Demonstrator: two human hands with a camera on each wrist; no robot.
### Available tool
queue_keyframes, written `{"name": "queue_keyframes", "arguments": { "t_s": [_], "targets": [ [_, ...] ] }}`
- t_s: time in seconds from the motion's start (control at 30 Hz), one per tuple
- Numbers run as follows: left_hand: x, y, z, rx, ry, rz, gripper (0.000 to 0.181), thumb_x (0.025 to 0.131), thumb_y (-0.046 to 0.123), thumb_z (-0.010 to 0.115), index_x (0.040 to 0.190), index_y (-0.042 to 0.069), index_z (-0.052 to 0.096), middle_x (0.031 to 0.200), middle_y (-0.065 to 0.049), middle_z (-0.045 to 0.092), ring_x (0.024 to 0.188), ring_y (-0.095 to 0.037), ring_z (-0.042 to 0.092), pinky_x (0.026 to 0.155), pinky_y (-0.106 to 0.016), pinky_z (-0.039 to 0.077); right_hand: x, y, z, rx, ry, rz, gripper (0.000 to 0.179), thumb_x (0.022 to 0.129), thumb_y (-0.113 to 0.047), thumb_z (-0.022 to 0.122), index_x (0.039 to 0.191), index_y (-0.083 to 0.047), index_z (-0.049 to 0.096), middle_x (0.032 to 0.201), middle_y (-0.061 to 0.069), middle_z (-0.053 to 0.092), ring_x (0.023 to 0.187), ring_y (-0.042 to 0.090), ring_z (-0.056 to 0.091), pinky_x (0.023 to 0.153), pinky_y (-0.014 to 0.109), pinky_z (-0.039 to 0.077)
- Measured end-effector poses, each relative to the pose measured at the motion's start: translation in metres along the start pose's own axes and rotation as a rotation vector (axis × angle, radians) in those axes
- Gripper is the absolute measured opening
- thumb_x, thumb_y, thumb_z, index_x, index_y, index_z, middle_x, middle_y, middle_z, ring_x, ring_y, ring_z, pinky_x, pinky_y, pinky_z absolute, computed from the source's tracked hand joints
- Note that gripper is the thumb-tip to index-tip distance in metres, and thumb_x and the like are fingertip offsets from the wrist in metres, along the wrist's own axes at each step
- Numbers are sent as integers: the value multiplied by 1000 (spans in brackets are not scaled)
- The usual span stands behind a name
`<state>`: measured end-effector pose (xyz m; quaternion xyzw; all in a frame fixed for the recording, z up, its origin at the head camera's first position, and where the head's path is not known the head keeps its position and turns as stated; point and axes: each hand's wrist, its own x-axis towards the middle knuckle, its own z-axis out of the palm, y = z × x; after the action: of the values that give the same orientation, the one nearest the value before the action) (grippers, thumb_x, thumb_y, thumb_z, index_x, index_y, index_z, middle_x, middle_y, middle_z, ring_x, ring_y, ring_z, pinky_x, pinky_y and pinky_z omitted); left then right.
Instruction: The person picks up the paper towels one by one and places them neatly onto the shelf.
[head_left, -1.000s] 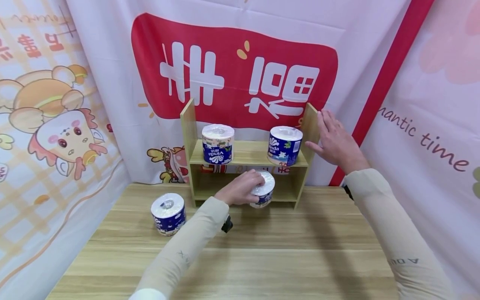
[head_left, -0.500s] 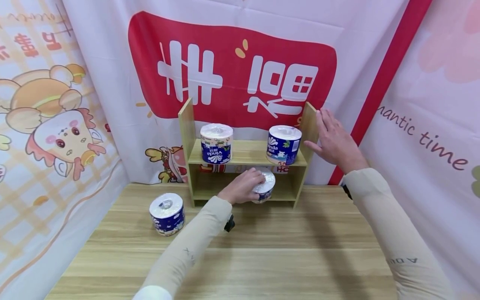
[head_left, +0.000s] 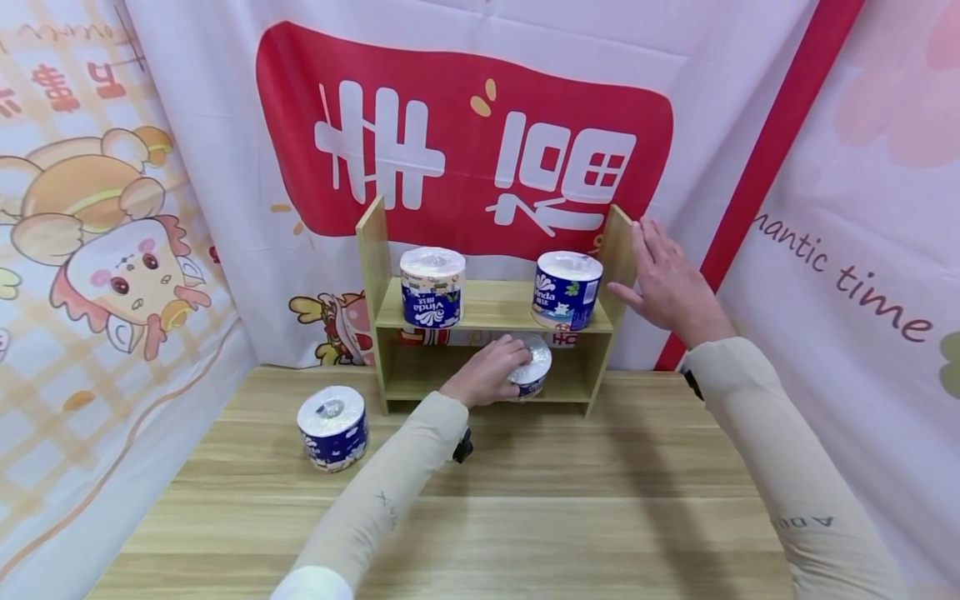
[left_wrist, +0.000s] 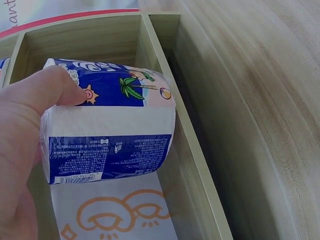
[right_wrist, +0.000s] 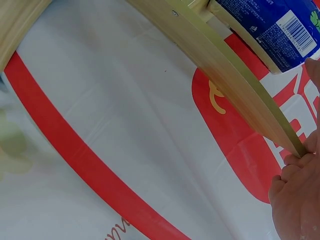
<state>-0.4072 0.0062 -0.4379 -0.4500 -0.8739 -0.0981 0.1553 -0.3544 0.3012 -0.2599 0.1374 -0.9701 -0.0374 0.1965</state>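
Observation:
My left hand (head_left: 487,372) grips a toilet paper roll (head_left: 534,375) in blue-and-white wrapping at the lower compartment of a small wooden shelf (head_left: 495,308). In the left wrist view that toilet paper roll (left_wrist: 107,120) lies between thumb and fingers, inside the compartment's frame; most of the fingers are hidden. My right hand (head_left: 675,283), fingers extended, rests against the shelf's right side panel (head_left: 621,258). The right wrist view has the right hand (right_wrist: 300,195) at the end of that panel (right_wrist: 240,95). Two more rolls stand on the upper board, one left (head_left: 432,287) and one right (head_left: 567,290).
Another toilet paper roll (head_left: 333,428) stands on the wooden table (head_left: 585,517), left of the shelf. Behind the shelf hangs a printed cloth (head_left: 465,150) with a red patch. More printed cloth borders the table at left and right.
My left hand has moved the toilet paper roll slightly deeper into the lower compartment, away from me. My right hand has stayed at the side panel. The view has shifted slightly.

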Motion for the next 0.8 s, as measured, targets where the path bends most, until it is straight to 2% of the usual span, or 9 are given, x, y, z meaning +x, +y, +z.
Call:
{"name": "queue_keyframes", "arguments": {
  "t_s": [0.33,0.53,0.8],
  "targets": [
    [3,0,5,16,-15,-33,46,86,22,88,127,10,70,129,-5,69,119,-21,59,105,-35,54,1,0,1,-3,-12,-3,106,99,-50,65,169,-4,2,178,22,4,165,44,7,128,64,26],
    [11,-2,5,31,-31,-48,45,86,21,87,127,10,70,130,-4,69,118,-20,60,103,-33,55,3,1,0,-3,-5,5,106,98,-50,66,170,-5,1,178,21,3,165,44,7,127,64,27],
    [17,0,0,-13,-114,-123,45,90,18,85,131,11,69,133,-4,68,120,-21,62,104,-34,56,2,0,2,-1,-2,6,107,98,-50,66,170,-4,1,178,22,3,165,44,7,127,64,27]
  ]
}}
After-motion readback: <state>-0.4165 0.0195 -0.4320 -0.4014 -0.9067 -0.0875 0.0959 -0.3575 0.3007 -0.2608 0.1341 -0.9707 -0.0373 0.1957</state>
